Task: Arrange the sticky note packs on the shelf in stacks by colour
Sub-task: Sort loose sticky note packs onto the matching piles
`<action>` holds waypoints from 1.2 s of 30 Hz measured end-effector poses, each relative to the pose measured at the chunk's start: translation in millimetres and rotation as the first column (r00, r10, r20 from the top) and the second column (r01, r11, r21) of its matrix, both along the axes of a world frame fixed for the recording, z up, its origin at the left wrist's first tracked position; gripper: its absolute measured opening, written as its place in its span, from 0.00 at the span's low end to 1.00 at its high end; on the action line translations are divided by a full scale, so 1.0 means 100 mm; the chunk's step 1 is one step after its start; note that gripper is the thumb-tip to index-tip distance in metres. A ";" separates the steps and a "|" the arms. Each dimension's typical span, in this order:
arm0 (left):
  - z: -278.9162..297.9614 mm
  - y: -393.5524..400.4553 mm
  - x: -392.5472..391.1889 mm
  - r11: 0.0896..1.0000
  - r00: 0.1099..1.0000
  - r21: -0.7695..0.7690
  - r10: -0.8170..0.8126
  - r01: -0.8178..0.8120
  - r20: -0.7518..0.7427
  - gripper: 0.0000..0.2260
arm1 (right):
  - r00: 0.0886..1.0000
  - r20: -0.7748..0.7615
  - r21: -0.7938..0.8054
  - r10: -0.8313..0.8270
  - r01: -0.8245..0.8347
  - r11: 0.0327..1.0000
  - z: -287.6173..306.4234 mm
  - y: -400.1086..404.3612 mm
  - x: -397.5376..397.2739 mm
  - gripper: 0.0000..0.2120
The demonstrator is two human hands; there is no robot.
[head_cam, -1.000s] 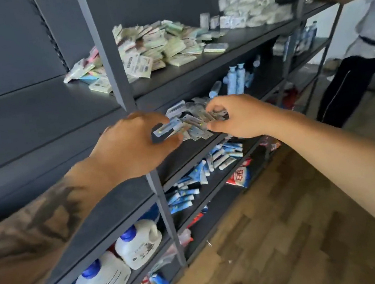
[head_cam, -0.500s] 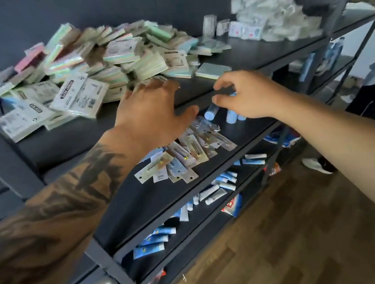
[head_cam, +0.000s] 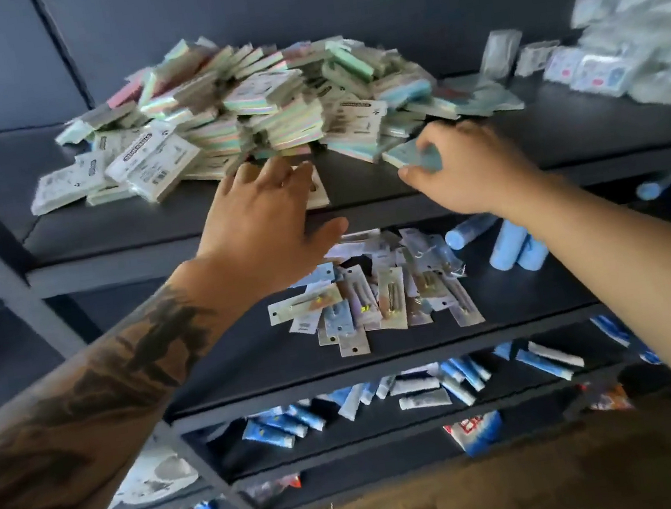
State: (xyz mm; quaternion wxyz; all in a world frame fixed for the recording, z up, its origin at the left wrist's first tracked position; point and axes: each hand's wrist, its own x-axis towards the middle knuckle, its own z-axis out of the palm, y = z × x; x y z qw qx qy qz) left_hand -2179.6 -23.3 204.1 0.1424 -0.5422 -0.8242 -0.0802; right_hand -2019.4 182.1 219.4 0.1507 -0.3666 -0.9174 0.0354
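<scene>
Sticky note packs (head_cam: 244, 107) were found heaped, unsorted, on the top shelf (head_cam: 127, 227). Risk judged: pulling from the heap's front edge could undercut it and send packs sliding off the shelf lip. Left hand (head_cam: 263, 212) was laid flat, fingers spread, over a pale pack (head_cam: 318, 190) near the edge. Right hand (head_cam: 464, 167) was curled, pinching a blue pack (head_cam: 415, 157).

Matt dark shelf (head_cam: 173, 216), glossy film-wrapped sticky note packs (head_cam: 261, 109), wood-look floor (head_cam: 489, 504)
</scene>
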 end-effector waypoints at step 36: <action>-0.10 -4.97 -0.87 0.752 0.725 0.074 0.597 -0.655 0.345 0.29 | 0.616 -0.055 -0.129 0.786 -0.785 0.606 -0.06 -4.46 -1.90 0.23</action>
